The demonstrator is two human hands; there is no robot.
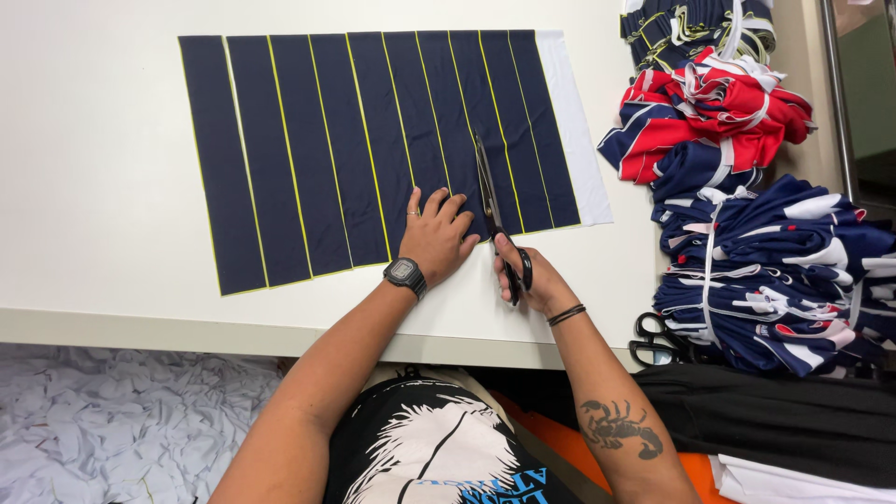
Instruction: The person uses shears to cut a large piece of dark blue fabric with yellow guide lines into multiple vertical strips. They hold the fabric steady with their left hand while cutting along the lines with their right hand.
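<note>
Left hand (435, 235) lies flat, fingers spread, pinning our navy fabric sheet (373, 149) to the white table (93, 187). Right hand (534, 278) grips black scissors (493, 217), blades pointing away from us along a yellow line, just right of the left hand. The stripes' long axis runs away from us. Tied bundles of red, white and navy fabric (747, 215) sit right, with spare black scissors (658, 338) at the table edge.
</note>
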